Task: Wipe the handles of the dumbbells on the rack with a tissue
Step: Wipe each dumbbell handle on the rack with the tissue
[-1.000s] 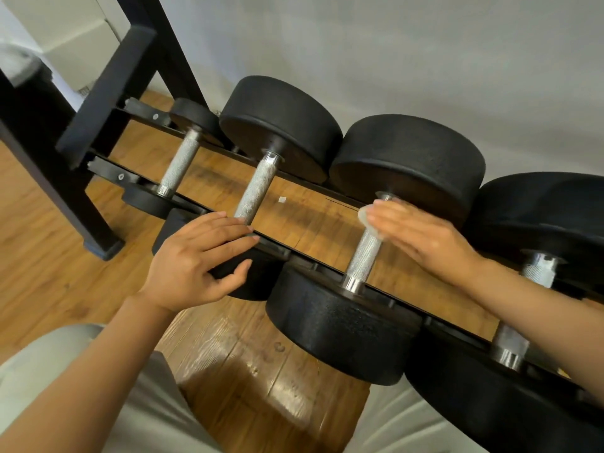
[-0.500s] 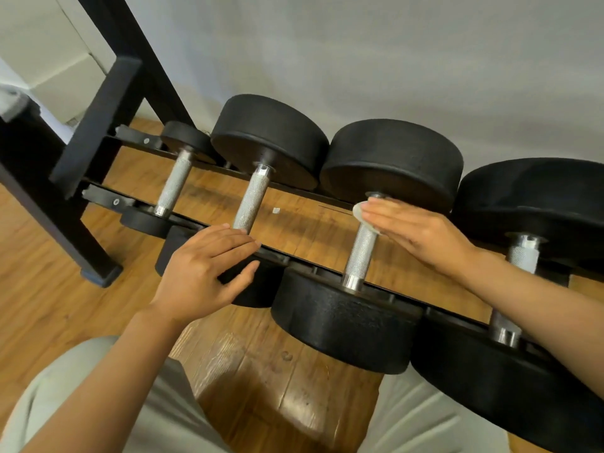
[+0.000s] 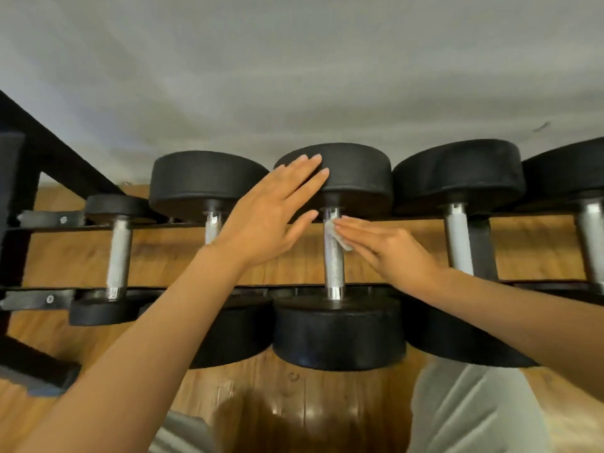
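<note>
The tissue [image 3: 340, 237] is a small crumpled white scrap pressed against the upper part of the knurled steel handle [image 3: 334, 256] of the middle dumbbell [image 3: 340, 331], just below the collar where the handle meets the far head; the right hand [image 3: 392, 253] holds it there with fingers laid out straight and close together, flat against the tissue from the right side, not curled round the bar; the left hand [image 3: 271, 220] is raised in front of the same dumbbell with fingers straight and slightly spread, fingertips over the front face of its far black head, though whether they actually touch the rubber I cannot tell; that dumbbell lies across the 2 black rails of the rack [image 3: 39, 220], its near head hanging forward over the wooden floor [image 3: 294, 403]; 5 dumbbells show along the rack, a smaller one [image 3: 117, 253] at the far left, a larger one [image 3: 209, 188] partly hidden behind the left forearm, and 2 more [image 3: 457, 243] to the right, the last cut off by the edge of the view; behind the rack is a plain grey wall [image 3: 294, 76]; pale trouser fabric [image 3: 464, 413] shows at the bottom right.
</note>
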Available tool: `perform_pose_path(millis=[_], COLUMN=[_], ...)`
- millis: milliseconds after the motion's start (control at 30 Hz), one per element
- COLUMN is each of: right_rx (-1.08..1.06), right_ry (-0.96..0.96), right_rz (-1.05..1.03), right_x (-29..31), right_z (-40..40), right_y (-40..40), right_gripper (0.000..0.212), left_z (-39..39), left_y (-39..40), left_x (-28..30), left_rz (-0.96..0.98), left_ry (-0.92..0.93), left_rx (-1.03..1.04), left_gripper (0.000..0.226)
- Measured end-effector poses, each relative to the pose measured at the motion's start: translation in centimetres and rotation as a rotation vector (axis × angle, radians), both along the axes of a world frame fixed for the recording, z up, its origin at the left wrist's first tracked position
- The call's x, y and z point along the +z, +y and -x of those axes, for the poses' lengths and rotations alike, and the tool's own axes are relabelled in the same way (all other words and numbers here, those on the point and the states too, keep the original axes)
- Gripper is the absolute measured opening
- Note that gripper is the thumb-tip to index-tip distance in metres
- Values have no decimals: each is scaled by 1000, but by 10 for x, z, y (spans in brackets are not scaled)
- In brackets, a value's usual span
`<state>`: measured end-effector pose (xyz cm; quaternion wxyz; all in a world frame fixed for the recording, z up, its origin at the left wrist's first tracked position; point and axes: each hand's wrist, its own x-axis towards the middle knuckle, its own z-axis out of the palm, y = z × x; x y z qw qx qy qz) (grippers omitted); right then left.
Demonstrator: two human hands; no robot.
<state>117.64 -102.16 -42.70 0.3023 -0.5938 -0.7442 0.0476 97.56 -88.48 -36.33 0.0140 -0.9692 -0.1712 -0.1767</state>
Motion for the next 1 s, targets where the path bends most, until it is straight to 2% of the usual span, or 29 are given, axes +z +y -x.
perform_pose_path(millis=[200, 300, 367, 467, 533, 600, 700, 800, 933, 1000], right_rx=[-662, -898, -1050, -1114, -1073, -1066, -1106, -1167, -1453, -1487], right_ry=[453, 689, 770, 838, 757, 717, 761, 728, 905, 937], right_rz=[228, 301, 369, 479, 548, 530, 458, 543, 646, 671], right_x=[20, 25, 25, 25, 23, 20, 25, 25, 32, 39], right_z=[72, 103, 114, 120, 125, 125, 125, 144, 156, 149], right_y=[13, 25, 38, 51, 52, 61, 77, 62, 52, 62], right_gripper=[28, 28, 34, 45, 59, 65, 64, 62, 44, 45], left_z=[-10, -8, -8, -9, -6, -8, -13, -13, -15, -15], left_y=[20, 22, 22, 26, 28, 36, 46, 47, 48, 51], left_x=[7, 17, 25, 35, 38, 40, 42, 44, 45, 44], left_rz=[65, 73, 93, 5, -62, -116, -200, -200, -112, -110], left_ry=[162, 219, 257, 359, 404, 437, 482, 491, 477, 481], left_rx=[-124, -169, -187, -211, -225, -278, -338, -358, -375, -385], left_gripper=[58, 57, 55, 58, 60, 60, 61, 61, 59, 61])
